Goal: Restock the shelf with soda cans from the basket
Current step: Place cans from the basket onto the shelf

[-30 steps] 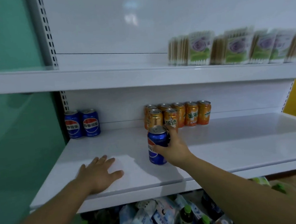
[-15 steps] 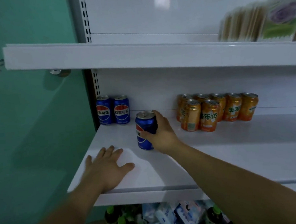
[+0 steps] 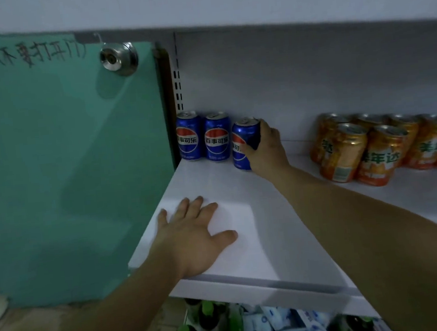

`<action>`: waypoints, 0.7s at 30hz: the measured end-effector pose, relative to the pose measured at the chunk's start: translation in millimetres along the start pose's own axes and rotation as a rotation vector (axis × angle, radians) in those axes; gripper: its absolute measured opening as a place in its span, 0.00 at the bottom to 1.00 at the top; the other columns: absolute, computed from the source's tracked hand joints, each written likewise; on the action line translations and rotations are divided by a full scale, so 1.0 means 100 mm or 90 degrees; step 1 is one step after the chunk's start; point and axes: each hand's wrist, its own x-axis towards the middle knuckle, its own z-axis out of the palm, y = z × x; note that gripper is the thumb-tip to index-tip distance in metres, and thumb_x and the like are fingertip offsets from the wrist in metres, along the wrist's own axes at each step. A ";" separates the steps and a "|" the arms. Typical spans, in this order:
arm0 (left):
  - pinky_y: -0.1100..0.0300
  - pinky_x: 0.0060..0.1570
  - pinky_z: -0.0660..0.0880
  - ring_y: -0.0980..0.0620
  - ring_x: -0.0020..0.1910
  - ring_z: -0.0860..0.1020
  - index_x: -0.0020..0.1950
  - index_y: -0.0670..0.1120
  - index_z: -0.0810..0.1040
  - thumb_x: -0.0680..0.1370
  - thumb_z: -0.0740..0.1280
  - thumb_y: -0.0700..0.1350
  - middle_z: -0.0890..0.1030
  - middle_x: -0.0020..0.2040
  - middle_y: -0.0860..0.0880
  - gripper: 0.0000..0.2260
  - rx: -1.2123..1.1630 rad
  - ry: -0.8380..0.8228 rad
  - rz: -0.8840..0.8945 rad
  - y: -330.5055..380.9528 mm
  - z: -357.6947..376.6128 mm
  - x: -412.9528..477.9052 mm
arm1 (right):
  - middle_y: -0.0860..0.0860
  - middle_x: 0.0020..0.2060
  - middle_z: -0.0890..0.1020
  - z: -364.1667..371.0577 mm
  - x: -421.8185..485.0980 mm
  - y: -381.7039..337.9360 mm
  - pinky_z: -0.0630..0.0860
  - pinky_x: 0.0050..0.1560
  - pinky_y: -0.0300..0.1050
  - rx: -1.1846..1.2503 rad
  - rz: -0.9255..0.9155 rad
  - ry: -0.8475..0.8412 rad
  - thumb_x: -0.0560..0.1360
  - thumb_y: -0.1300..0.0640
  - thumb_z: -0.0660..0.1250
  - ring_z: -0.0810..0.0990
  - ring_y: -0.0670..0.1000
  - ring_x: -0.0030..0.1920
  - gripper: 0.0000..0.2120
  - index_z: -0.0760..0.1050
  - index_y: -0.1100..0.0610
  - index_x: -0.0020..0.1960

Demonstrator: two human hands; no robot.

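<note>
**Third blue can going in: risk of a knock**

Head view. Right hand [image 3: 264, 151] wrapped round a blue can [image 3: 243, 139], seemingly leaning a little, just beside the two blue cans [image 3: 217, 138] upright in the back left corner of the shelf [image 3: 286, 241]. Left hand [image 3: 194, 234] flat on the shelf front, fingers spread, grasping nothing.

Possible trouble:
- Nudging the neighbouring can while sliding in and rocking it over.
- Letting go while tilted, toppling the held can.
- Brushing the orange cans [image 3: 370, 150] with the forearm on the way out.

Hard to judge: contact between can base and shelf, or between can and neighbour.

Hidden: the basket, nowhere in frame, and the right fingertips behind the can.

Cut off: orange cans at the right edge. Below the shelf, bottles and packets [image 3: 267, 326], dim and blurred.
</note>
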 end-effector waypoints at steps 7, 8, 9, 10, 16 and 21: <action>0.42 0.74 0.37 0.54 0.77 0.38 0.78 0.59 0.43 0.76 0.47 0.70 0.39 0.79 0.57 0.34 0.005 -0.008 -0.004 -0.01 0.01 0.01 | 0.57 0.71 0.65 0.11 0.17 0.04 0.69 0.64 0.51 -0.017 0.020 0.017 0.79 0.52 0.65 0.69 0.59 0.69 0.34 0.51 0.52 0.79; 0.42 0.74 0.37 0.54 0.77 0.38 0.78 0.59 0.43 0.76 0.47 0.70 0.39 0.79 0.57 0.34 0.004 -0.007 -0.003 -0.01 0.01 0.01 | 0.57 0.72 0.65 0.13 0.18 0.04 0.68 0.65 0.51 -0.021 0.023 0.017 0.80 0.51 0.63 0.69 0.58 0.69 0.33 0.50 0.53 0.79; 0.42 0.74 0.37 0.54 0.77 0.38 0.78 0.59 0.43 0.76 0.47 0.70 0.39 0.79 0.57 0.34 0.002 -0.006 -0.003 -0.01 0.01 0.00 | 0.56 0.72 0.65 0.15 0.18 0.05 0.68 0.65 0.50 -0.024 0.027 0.018 0.81 0.51 0.62 0.68 0.58 0.70 0.33 0.49 0.53 0.79; 0.42 0.74 0.37 0.54 0.77 0.38 0.78 0.59 0.43 0.76 0.47 0.70 0.39 0.79 0.57 0.34 0.002 -0.006 -0.003 -0.01 0.01 0.00 | 0.56 0.73 0.65 0.16 0.19 0.05 0.68 0.65 0.50 -0.028 0.030 0.018 0.81 0.50 0.62 0.68 0.58 0.70 0.33 0.48 0.53 0.79; 0.43 0.74 0.38 0.54 0.77 0.40 0.78 0.59 0.45 0.76 0.49 0.70 0.42 0.79 0.57 0.34 -0.008 -0.005 -0.007 0.00 -0.01 -0.01 | 0.56 0.75 0.63 0.01 0.11 -0.09 0.67 0.67 0.50 -0.044 0.098 -0.070 0.80 0.50 0.63 0.67 0.58 0.71 0.38 0.43 0.56 0.79; 0.41 0.74 0.40 0.53 0.78 0.42 0.78 0.58 0.46 0.76 0.49 0.70 0.43 0.79 0.56 0.34 -0.014 -0.013 -0.006 0.00 -0.06 0.00 | 0.57 0.74 0.64 -0.58 -0.41 -0.24 0.66 0.64 0.44 -0.167 0.081 -0.169 0.79 0.45 0.64 0.67 0.58 0.71 0.34 0.56 0.60 0.77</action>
